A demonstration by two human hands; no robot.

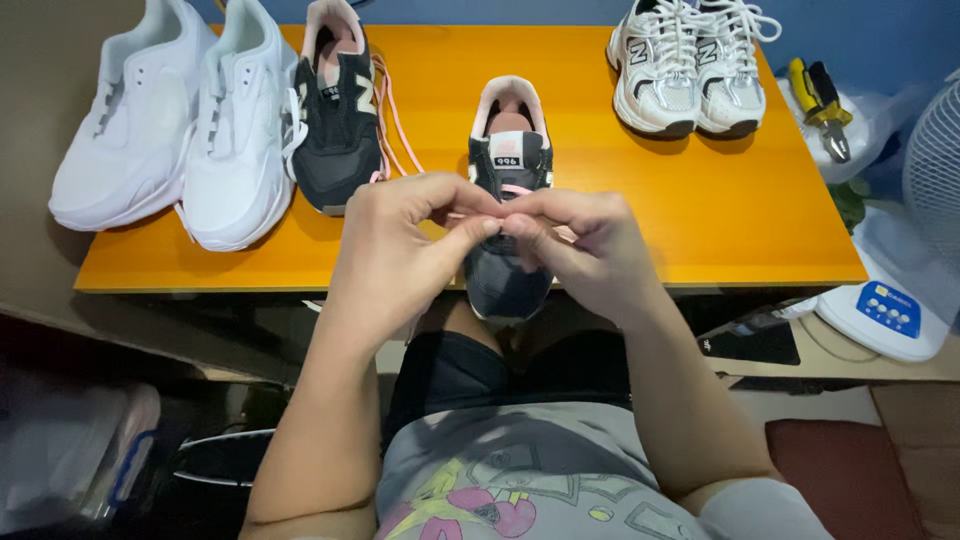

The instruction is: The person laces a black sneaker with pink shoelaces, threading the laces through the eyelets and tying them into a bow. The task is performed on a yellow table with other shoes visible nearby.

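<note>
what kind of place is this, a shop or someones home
Probably a home work corner, not a shop. Several sneakers sit on a small orange table, yellow-handled pliers lie beside it, and a white fan stands at the right. Both hands, left hand and right hand, pinch a pink lace over a dark sneaker.

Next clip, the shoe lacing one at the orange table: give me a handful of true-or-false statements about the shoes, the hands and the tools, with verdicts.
1. Both hands pinch a pink lace over the dark navy sneaker at the table's front edge. True: the left hand and right hand meet above it.
2. The white sneaker pair sits at the table's right end. False: it lies at the left end.
3. A second navy sneaker with a loose pink lace stands beside the white pair. True.
4. The yellow-handled pliers lie on the orange table. False: they rest off it, past the right edge.
5. The silver-and-white sneaker pair is unlaced. False: white laces are threaded.
</note>
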